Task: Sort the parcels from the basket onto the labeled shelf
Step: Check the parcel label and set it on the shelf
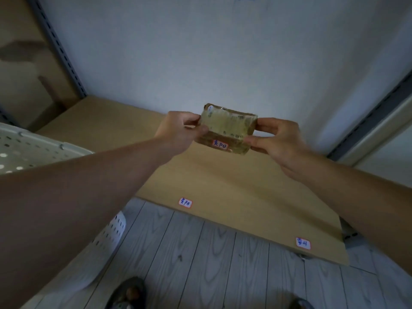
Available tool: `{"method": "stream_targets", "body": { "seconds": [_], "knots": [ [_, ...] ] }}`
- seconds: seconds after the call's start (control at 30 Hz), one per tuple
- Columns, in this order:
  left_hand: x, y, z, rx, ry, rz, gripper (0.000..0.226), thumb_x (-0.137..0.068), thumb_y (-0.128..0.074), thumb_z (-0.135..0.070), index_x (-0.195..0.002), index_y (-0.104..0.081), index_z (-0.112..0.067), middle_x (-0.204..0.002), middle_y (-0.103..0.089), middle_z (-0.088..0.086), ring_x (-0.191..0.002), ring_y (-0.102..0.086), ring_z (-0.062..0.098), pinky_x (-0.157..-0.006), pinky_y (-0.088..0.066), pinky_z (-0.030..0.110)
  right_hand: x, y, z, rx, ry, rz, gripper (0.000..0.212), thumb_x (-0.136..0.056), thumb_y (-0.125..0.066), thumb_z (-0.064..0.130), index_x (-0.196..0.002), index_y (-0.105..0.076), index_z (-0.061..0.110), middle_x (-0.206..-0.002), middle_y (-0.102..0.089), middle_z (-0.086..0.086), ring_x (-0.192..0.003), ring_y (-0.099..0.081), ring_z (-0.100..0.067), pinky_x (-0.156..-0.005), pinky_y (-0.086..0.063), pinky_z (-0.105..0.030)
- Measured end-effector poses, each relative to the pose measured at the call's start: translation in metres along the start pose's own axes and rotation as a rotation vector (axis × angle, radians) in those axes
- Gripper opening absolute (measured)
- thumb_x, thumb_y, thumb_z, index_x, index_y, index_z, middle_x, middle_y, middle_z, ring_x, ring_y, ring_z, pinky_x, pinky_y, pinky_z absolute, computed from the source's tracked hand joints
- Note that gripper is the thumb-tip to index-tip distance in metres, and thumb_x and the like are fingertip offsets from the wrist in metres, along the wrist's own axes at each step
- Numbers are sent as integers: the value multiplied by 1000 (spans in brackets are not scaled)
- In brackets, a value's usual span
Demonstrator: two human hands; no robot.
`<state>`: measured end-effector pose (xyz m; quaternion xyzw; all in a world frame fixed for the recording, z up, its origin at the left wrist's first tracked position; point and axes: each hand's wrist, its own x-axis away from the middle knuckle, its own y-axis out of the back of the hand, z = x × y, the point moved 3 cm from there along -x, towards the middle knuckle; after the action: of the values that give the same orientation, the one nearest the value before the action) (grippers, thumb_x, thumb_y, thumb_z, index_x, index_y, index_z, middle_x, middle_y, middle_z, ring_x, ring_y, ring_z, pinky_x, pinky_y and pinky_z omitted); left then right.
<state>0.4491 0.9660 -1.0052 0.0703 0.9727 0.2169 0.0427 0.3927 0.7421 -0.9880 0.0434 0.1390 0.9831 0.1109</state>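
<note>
Nearest, the floor of grey planks runs under the shelf's front edge, and the white perforated basket sits at the left, beside the left forearm. On the shelf lip are two small labels: the left label, handwritten, and the right label further along toward the right end.

Above the board, both arms reach forward and hold one parcel in the air, clear of the shelf. The left hand pinches its left end, thumb on the near face and fingers curled over the top; the right hand does the same at the right end. Both grips are closed on the parcel, about equally near to it.

The parcel's long axis runs left to right, roughly parallel with the shelf's front edge. A tag on its near face looks to carry the same characters as the left label. That label lies down and slightly left of the parcel, so the set-down probably wants a short drop toward the near left, not a shift right.

Beyond, the bare wall closes the back.
</note>
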Motion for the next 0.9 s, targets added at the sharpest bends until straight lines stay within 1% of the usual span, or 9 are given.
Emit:
{"method": "stream_targets", "body": {
  "seconds": [0.07,0.17,0.37,0.5,0.57,0.67,0.73,0.83,0.9],
  "knots": [
    [-18,-8,22,-26,35,5,29,-90,-72,-24,-118,-75,-17,-106,-76,-5,-96,-70,13,-89,-55,30,-20,-13,-18,-13,-69,-17,44,-74,-84,-2,-113,-69,12,-113,-69,-5,-100,-71,-20,-86,-61,-35],
    [-46,-23,52,30,118,-47,29,-92,-71,-23,-121,-72,-20,-96,-70,-4,-82,-63,14,-72,-48,26,-53,-34,-46,-17,-144,-49,60,-74,-83,-3,-130,-62,2,-106,-73,-6,-94,-74,-22,-87,-61,-36],
    [-105,-56,106,28,178,-119,30,-93,-67,-17,-123,-72,-18,-85,-65,-2,-81,-59,17,-74,-51,28,-116,-59,-95,28,-202,-93,57,-74,-81,-3,-127,-65,7,-107,-75,-6,-94,-74,-23,-89,-61,-40],
    [-134,-72,124,68,246,-88,34,-90,-68,-20,-124,-71,-20,-85,-68,1,-81,-65,21,-74,-55,36,-146,-61,-108,55,-206,-135,45,-76,-79,-3,-118,-69,9,-91,-73,4,-100,-73,-24,-94,-58,-43],
    [-142,-76,134,89,270,-77,34,-91,-66,-22,-125,-69,-18,-81,-66,-1,-74,-65,21,-75,-54,37,-155,-63,-116,29,-215,-137,49,-75,-80,1,-122,-69,9,-100,-75,0,-101,-73,-24,-95,-58,-43],
    [-144,-77,138,112,302,-78,36,-96,-63,-24,-131,-64,-18,-84,-65,-6,-68,-64,14,-67,-50,28,-160,-63,-123,18,-209,-119,52,-76,-82,7,-126,-69,8,-112,-76,-4,-99,-74,-21,-93,-59,-39],
    [-141,-74,137,75,298,-70,41,-94,-65,-27,-134,-62,-18,-97,-70,2,-78,-67,19,-68,-53,29,-156,-62,-122,29,-216,-95,56,-80,-82,12,-133,-64,8,-116,-74,-4,-95,-73,-18,-91,-60,-37],
    [-132,-61,125,-83,284,-131,58,-90,-63,-38,-142,-55,-14,-132,-65,12,-116,-65,30,-97,-54,43,-144,-57,-116,106,-213,-107,69,-81,-82,22,-143,-54,11,-128,-66,-3,-100,-69,-18,-93,-59,-39],
    [-121,-46,107,-214,281,-178,56,-95,-57,-37,-144,-53,-11,-141,-60,12,-129,-57,29,-105,-47,37,-132,-49,-103,183,-179,-133,73,-79,-82,30,-144,-52,15,-132,-63,-1,-112,-66,-22,-95,-57,-42]
  ]
}}
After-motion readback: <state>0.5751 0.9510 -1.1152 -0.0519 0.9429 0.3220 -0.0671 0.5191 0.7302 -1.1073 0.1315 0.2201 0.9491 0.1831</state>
